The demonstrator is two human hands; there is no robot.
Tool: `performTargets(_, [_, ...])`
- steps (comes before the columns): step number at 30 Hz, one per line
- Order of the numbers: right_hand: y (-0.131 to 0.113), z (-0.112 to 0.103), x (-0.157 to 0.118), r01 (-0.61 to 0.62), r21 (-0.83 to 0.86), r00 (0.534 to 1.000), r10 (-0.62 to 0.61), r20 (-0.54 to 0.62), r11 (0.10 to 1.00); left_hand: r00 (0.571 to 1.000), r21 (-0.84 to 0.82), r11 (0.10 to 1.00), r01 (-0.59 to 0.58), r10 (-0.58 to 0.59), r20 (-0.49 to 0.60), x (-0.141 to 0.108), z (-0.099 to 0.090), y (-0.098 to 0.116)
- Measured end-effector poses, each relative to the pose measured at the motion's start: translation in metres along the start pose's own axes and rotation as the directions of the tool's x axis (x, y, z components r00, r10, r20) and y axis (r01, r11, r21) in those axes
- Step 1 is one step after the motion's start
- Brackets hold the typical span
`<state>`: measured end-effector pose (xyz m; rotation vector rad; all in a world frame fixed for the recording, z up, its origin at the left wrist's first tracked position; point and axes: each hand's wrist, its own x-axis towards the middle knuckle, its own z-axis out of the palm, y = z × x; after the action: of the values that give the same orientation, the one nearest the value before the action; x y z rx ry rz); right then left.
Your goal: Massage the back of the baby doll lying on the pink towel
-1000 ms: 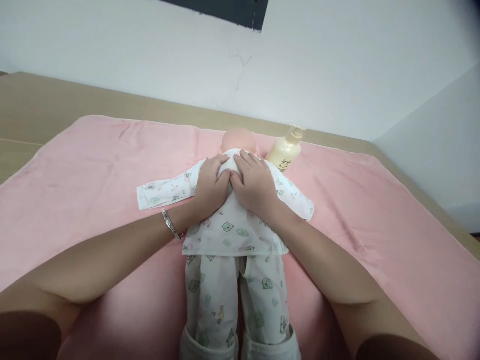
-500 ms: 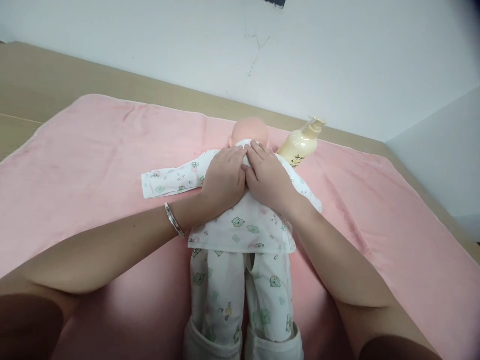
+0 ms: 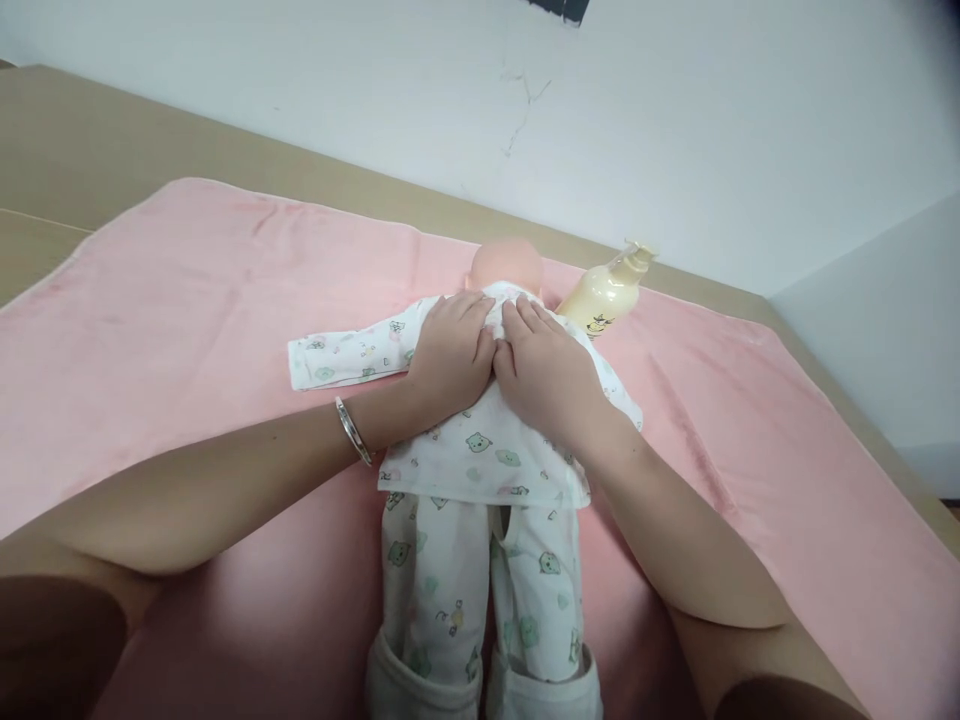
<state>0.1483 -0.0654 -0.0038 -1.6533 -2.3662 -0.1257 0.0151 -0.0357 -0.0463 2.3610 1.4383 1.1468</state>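
Observation:
A baby doll lies face down, its bald head away from me. It wears a white printed top and matching trousers with turned-up cuffs. My left hand rests flat on the upper left of the doll's back, fingers stretched toward the head. On the upper right of the back lies my right hand, also flat with its fingers extended. The two thumbs meet or nearly meet near the middle of the back. Neither hand grips anything. A silver bracelet circles my left wrist.
Beneath the doll spreads a pink blanket on a wooden surface. A pale yellow pump bottle leans beside the doll's right shoulder. Behind stands a white wall with a crack in it.
My right hand has shifted slightly right and toward me, so its fingertips are farther from those of my left hand. The camera view has moved a little.

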Motion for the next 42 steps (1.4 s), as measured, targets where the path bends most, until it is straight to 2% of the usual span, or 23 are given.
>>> performTargets(3, [0.011,0.002,0.012,-0.007,0.113,0.999,0.003,0.034,0.994,0.999,-0.029,0.999,-0.031,0.030,-0.026,-0.001,0.002,-0.002])
performTargets(8, [0.015,0.002,0.017,-0.062,0.194,0.997,0.053,0.054,0.979,0.998,-0.058,0.998,0.022,-0.024,-0.050,-0.001,0.005,-0.002])
performTargets(12, [0.007,0.003,0.011,-0.131,0.133,0.991,0.132,0.002,0.982,0.996,-0.031,0.996,0.086,-0.087,-0.028,0.000,0.003,0.001])
performTargets(17, [-0.005,0.000,-0.002,-0.110,0.022,0.993,0.111,-0.051,0.994,0.995,0.009,0.995,0.102,-0.102,0.021,-0.001,0.001,0.002])
performTargets(23, [0.000,-0.003,0.001,-0.082,0.063,0.996,0.083,-0.018,0.995,1.000,0.049,0.999,0.014,-0.014,-0.001,-0.003,0.001,0.001])
performTargets(30, [0.009,-0.001,0.015,-0.145,0.142,0.989,0.148,-0.008,0.979,0.990,0.029,0.994,-0.108,0.110,-0.085,-0.008,0.000,0.002])
performTargets(33, [0.003,-0.002,0.011,-0.132,0.113,0.991,0.135,-0.022,0.985,0.993,0.005,0.997,-0.082,0.083,-0.081,-0.009,0.001,0.001])
performTargets(38, [-0.006,-0.006,-0.002,-0.080,0.015,0.996,0.081,-0.025,0.997,0.999,0.007,0.999,0.033,-0.033,0.000,-0.009,0.001,0.000])
performTargets(42, [-0.001,-0.002,-0.001,-0.042,0.033,0.997,0.044,-0.068,0.999,1.000,0.015,1.000,0.010,-0.010,0.017,-0.007,-0.001,0.000])
